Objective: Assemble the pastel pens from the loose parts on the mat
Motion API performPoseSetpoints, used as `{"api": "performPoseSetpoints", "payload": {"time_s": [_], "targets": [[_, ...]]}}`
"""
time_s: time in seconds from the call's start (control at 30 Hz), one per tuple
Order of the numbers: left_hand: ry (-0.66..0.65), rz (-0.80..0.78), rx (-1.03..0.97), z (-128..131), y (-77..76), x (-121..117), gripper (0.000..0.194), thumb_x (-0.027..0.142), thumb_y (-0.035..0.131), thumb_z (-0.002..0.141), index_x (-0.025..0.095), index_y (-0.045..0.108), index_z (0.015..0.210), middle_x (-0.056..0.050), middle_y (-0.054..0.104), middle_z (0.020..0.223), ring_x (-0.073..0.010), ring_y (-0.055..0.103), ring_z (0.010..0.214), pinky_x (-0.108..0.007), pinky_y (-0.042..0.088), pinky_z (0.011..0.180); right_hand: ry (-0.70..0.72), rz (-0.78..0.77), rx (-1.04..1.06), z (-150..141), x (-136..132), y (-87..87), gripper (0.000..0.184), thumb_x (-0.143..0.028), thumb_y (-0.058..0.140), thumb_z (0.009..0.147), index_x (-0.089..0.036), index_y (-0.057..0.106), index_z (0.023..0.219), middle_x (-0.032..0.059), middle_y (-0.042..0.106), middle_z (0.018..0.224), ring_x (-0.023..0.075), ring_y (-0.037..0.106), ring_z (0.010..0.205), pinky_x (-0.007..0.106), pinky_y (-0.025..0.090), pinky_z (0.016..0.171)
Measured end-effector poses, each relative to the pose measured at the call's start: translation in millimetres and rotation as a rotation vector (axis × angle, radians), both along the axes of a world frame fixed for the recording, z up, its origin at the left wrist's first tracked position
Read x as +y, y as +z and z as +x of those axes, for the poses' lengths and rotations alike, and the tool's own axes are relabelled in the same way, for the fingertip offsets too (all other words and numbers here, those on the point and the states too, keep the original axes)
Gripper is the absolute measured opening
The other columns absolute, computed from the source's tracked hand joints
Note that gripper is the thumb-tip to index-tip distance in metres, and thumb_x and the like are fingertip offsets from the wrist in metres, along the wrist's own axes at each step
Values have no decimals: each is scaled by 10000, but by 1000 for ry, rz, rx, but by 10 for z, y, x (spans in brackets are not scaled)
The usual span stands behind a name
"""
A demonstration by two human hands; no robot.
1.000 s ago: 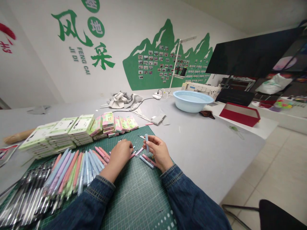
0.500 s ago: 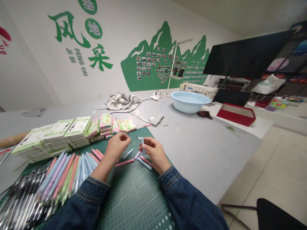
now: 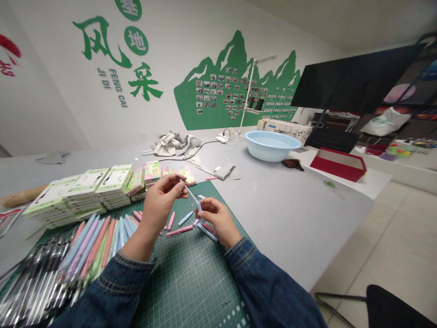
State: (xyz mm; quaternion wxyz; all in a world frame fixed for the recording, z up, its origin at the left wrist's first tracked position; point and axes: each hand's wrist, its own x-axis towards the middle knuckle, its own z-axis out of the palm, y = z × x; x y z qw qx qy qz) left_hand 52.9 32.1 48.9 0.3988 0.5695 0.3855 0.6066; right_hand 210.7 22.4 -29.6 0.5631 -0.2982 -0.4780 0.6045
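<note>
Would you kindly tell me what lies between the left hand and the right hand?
In the head view, a thin rod slants from the left hand down to the blue tube in the right hand.

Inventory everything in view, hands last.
Flat table: one, grey, centre.
Gridded mat: one, green, on table.
Thin straight rod: one, pale, above mat.
Tubular barrel: one, light blue, at rod's lower end.
Loose pen parts: several, pink, blue, purple, on mat.
Tapered pens: many, pastel, mat's left.
Slender sticks: many, black and clear, front left.
Cardboard boxes: many, white-green, behind pens.
Small cartons: several, pink-green, beside boxes.
Crumpled cloth: one pile, grey-white, behind cartons.
Round basin: one, light blue, beyond mat.
Sewing machine: one, cream, behind basin.
Rectangular box: one, red, right.
Flat screen: one, black, upper right.
Mountain mural: one, green, upper centre.
Chair: one, black, lower right.
Left hand: one, blue-sleeved, pinching rod.
Right hand: one, blue-sleeved, holding barrel.
</note>
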Motion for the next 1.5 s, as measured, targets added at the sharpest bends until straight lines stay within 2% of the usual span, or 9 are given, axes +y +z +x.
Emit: {"api": "performPoseSetpoints", "payload": {"time_s": [0.27, 0.57, 0.7, 0.97, 1.2, 1.27, 1.33, 1.4, 1.5], "targets": [[-72, -42, 467, -43, -34, -22, 201, 332, 610, 783, 171, 687, 875, -25, 681, 812, -112, 534, 623, -214, 422, 550, 32, -75, 70, -56, -46, 18, 215, -231, 712, 684, -162, 667, 882, 38, 690, 789, 157, 625, 682, 322, 492, 695], [-130, -78, 416, -140, -112, -11, 217, 341, 586, 804, 161, 663, 898, -29, 664, 834, -110, 500, 625, -224, 410, 570, 196, -30, 154, -144, -49, -68, 180, -269, 653, 766, -158, 675, 908, 15, 611, 722, 93, 507, 601, 233, 383, 582], [-41, -44, 439, -132, -108, -42, 209, 343, 596, 796, 163, 664, 879, -26, 658, 813, -125, 532, 666, -235, 421, 592, 202, -36, 131, -157, -76, -44, 180, -272, 627, 793, -160, 675, 927, 13, 586, 727, 86, 486, 602, 222, 356, 568], [-143, -112, 357, -121, -83, -78, 197, 335, 598, 795, 165, 652, 880, -20, 665, 742, -144, 596, 684, -243, 450, 602, 187, -37, 134, -173, -96, -17, 252, -330, 624, 805, -178, 651, 1004, 5, 568, 701, 87, 460, 578, 224, 322, 536], [-159, -187, 402, -371, 62, 38, 453, 451, 522, 820, 182, 603, 1176, -117, 672, 1111, -222, 625, 937, -298, 494, 695, 190, 23, 89, -131, -97, 38, 278, -375, 584, 831, -196, 646, 1035, -4, 547, 688, 97, 437, 582, 235, 331, 551], [25, -229, 538, -539, 51, 190, 425, 463, 510, 807, 168, 641, 1084, -108, 708, 987, -212, 641, 837, -289, 482, 652, 170, 32, 100, -109, -97, 65, 271, -366, 590, 827, -199, 651, 1032, 0, 552, 698, 105, 443, 596, 243, 350, 572], [187, -264, 918, -695, -18, 354, 304, 415, 570, 747, 181, 703, 888, -79, 721, 860, -218, 638, 783, -282, 450, 646, 143, 26, 106, -86, -95, 86, 269, -370, 603, 816, -205, 656, 1022, 3, 558, 708, 115, 449, 609, 251, 366, 585], [214, -300, 1270, -806, -130, 474, 215, 361, 588, 708, 203, 721, 766, -68, 723, 829, -229, 632, 802, -278, 422, 663, 102, 13, 113, -63, -86, 96, 270, -377, 614, 806, -209, 658, 1013, 5, 562, 714, 122, 453, 620, 254, 372, 588], [179, -353, 1465, -878, -308, 512, 147, 303, 608, 656, 222, 724, 697, -62, 723, 821, -227, 629, 805, -261, 398, 647, 6, 11, 135, -26, -54, 91, 245, -367, 617, 805, -200, 664, 978, 8, 567, 714, 123, 461, 635, 252, 367, 599]]}}
